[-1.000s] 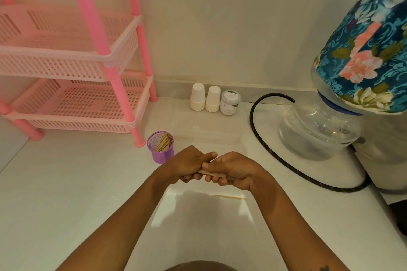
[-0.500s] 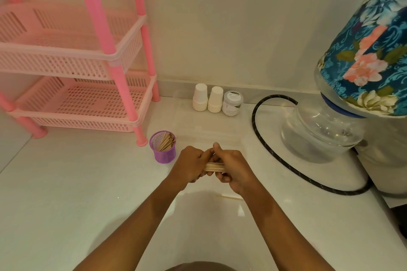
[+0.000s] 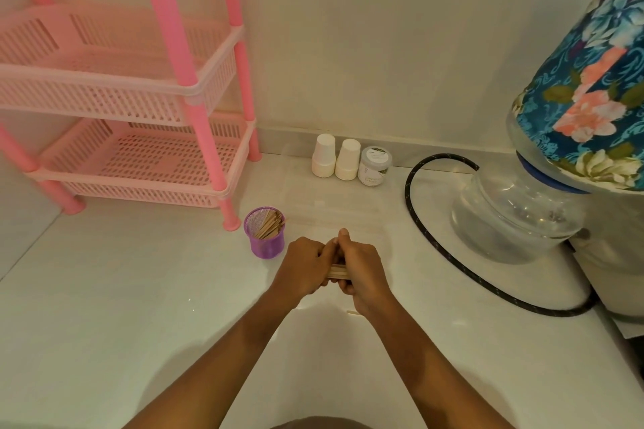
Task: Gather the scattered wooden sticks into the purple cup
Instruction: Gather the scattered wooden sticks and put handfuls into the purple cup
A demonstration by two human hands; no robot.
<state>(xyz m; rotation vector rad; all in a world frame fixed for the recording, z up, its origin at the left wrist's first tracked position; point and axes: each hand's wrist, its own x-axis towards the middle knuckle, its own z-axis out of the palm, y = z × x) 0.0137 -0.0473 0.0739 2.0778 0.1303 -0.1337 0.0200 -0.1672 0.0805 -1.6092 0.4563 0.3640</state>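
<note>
A purple mesh cup [image 3: 266, 241] stands on the white counter with several wooden sticks leaning inside it. Just right of the cup, my left hand [image 3: 302, 265] and my right hand [image 3: 362, 272] meet, both curled round one small bundle of wooden sticks [image 3: 337, 270] held level between them. Only a short stretch of the bundle shows between the fingers. One loose stick [image 3: 352, 312] lies on the counter, partly hidden under my right wrist.
A pink plastic rack [image 3: 146, 164] stands at the back left. Two white paper cups [image 3: 336, 157] and a small jar [image 3: 374, 166] sit against the wall. A black hose [image 3: 421, 230] curves round a water dispenser bottle [image 3: 515, 216] at the right.
Both hands have moved up and away from me with the bundle and closed tighter round it. The view has shifted slightly.
</note>
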